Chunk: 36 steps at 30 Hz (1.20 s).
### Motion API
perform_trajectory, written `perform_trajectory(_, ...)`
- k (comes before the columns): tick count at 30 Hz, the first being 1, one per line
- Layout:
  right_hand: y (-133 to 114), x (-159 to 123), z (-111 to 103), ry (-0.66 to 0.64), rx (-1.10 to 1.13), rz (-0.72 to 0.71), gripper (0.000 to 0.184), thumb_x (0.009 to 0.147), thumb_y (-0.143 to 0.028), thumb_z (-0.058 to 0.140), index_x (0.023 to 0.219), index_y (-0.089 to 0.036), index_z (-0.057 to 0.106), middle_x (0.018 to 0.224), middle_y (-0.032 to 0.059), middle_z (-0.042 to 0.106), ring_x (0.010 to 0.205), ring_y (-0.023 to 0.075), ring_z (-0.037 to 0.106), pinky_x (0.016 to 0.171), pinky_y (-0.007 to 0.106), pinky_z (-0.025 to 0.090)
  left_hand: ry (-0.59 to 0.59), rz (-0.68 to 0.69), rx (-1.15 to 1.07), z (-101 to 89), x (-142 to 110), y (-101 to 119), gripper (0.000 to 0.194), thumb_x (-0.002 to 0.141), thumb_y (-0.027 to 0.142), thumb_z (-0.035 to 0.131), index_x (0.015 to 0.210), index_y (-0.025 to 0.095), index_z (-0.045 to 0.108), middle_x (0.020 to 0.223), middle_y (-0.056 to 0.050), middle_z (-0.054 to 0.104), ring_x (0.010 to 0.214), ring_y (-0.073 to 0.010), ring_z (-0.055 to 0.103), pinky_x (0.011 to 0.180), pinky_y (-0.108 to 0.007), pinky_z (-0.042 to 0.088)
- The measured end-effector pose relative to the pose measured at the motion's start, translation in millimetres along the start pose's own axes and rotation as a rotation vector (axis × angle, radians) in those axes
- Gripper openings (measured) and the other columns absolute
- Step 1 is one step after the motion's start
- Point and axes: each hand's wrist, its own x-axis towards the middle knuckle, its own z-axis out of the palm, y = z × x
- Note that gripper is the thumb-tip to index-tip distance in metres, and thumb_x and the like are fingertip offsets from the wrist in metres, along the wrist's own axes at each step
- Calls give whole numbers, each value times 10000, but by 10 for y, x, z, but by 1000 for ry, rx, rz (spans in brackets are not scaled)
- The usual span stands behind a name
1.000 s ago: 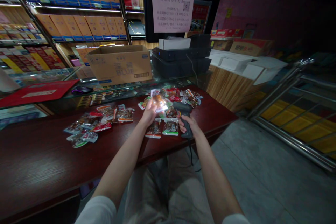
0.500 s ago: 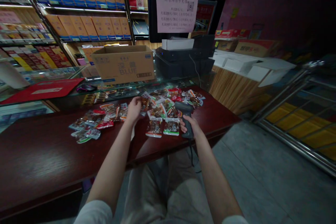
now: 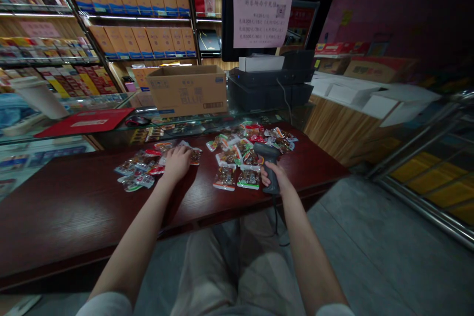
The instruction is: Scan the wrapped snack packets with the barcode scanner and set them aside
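My left hand (image 3: pixel 177 162) is over the right end of the left pile, fingers curled down on a clear snack packet (image 3: pixel 195 156) that shows beside its thumb side. Its fingertips are partly hidden. To its left lie several clear snack packets (image 3: pixel 135 168) with red, orange and green edges. My right hand (image 3: pixel 276 176) is wrapped round the handle of a dark barcode scanner (image 3: pixel 267 152), its head tilted toward the right heap. Two packets, one orange-edged (image 3: pixel 224 177) and one green-edged (image 3: pixel 249 177), lie side by side just left of the scanner.
The dark red table (image 3: pixel 74 212) stands before a glass counter with an open cardboard box (image 3: pixel 188 91), a red folder (image 3: pixel 87 121), a mouse (image 3: pixel 137 121) and a white cup (image 3: pixel 39 96). The scanner cable (image 3: pixel 276 215) hangs over the front edge. A metal railing (image 3: pixel 425 202) stands right.
My left hand has moved left from the right heap to the left pile. My right hand keeps the scanner in about the same place. The view has shifted slightly left.
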Motion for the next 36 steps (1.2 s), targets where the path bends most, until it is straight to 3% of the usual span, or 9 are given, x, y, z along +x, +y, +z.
perform_trajectory(4, 2, -3, 5, 16, 9, 0, 366, 739, -390, 697, 979, -173, 527, 505, -82, 499, 311, 65, 380, 321, 199, 317, -32, -43, -27, 62, 3, 52, 327, 914, 270, 385, 1050, 201, 674, 1152, -180, 635, 1136, -362, 526, 950, -511, 386)
perform_trajectory(7, 5, -11, 10, 26, 18, 0, 351, 737, -386, 697, 959, -179, 520, 509, -79, 508, 314, 66, 385, 322, 198, 317, 16, -89, -79, 65, 20, 128, 306, 907, 279, 414, 1028, 166, 671, 1151, -213, 626, 1136, -386, 527, 1006, -576, 315)
perform_trajectory(10, 8, -13, 13, 33, 15, -6, 342, 742, -390, 697, 946, -182, 517, 513, -77, 512, 315, 66, 387, 323, 200, 323, 48, -75, -205, 94, 65, 327, 255, 874, 316, 504, 1021, 180, 662, 1180, -203, 618, 1175, -391, 515, 1058, -602, 242)
perform_trajectory(12, 10, -11, 11, 31, 9, -11, 338, 745, -393, 697, 938, -183, 515, 513, -77, 511, 315, 66, 388, 323, 201, 325, -14, -4, -365, 169, 111, 507, 268, 850, 392, 553, 1006, 201, 659, 1138, -179, 639, 1139, -372, 554, 1027, -543, 327)
perform_trajectory(15, 12, -5, 5, 21, 7, -14, 334, 744, -397, 700, 918, -189, 505, 514, -80, 505, 316, 66, 390, 324, 199, 319, -105, 35, -672, 356, 176, 741, 411, 641, 522, 755, 910, 226, 661, 939, -129, 685, 997, -345, 643, 916, -415, 446)
perform_trajectory(19, 12, 1, 0, 19, 14, -21, 328, 744, -396, 701, 900, -193, 496, 513, -78, 504, 313, 67, 391, 323, 202, 317, -190, -40, -852, 518, 224, 864, 579, 354, 427, 902, 821, 249, 609, 788, -67, 678, 923, -343, 674, 775, -335, 480)
perform_trajectory(23, 6, 4, 9, 17, 12, -6, 327, 744, -396, 701, 912, -189, 511, 509, -76, 507, 314, 70, 395, 321, 203, 332, -263, -107, -949, 399, 286, 901, 485, 444, 323, 879, 802, 240, 563, 721, -21, 634, 832, -294, 656, 769, -344, 471)
perform_trajectory(29, 17, 15, 1, 16, 16, -7, 358, 743, -404, 705, 964, -177, 537, 504, -79, 509, 312, 67, 389, 314, 195, 339, -110, -141, -1516, 141, 559, 1142, 457, 624, 312, 787, 967, 225, 498, 851, 16, 601, 788, -168, 604, 769, -304, 485)
perform_trajectory(36, 58, 33, -36, 15, 12, -22, 353, 777, -396, 686, 1005, -176, 530, 512, -84, 506, 311, 68, 404, 315, 191, 355, -182, -360, -1966, 320, 730, 1369, 468, 640, 272, 781, 985, 241, 466, 873, 29, 615, 703, -135, 595, 673, -304, 531)
